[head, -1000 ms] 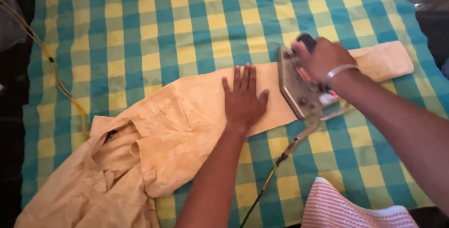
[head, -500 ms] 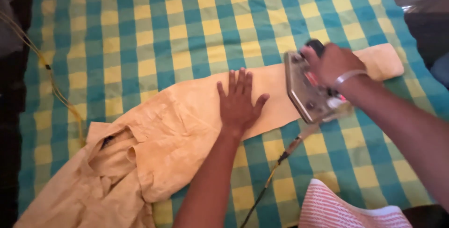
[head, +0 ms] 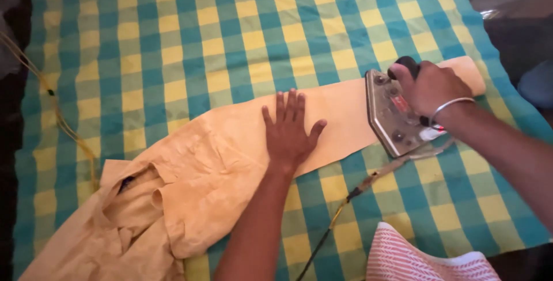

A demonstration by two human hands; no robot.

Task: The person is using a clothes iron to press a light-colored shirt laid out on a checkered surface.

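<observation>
Pressing flat on tan shirt (head: pixel 219 166), left hand (head: pixel 290 134), right hand (head: pixel 429 88) gripping iron (head: pixel 397 114)

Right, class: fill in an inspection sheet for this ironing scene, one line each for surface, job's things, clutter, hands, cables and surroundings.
Surface: checked blue, green and yellow cloth.
Job's things: tan shirt, sleeve laid flat; metal iron on the sleeve.
Clutter: pink striped cloth at the near edge.
Hands: left hand flat on the sleeve; right hand grips the iron's handle.
Cables: iron's cord trails nearward; yellow cord at left.
Surroundings: dark, unclear.
</observation>
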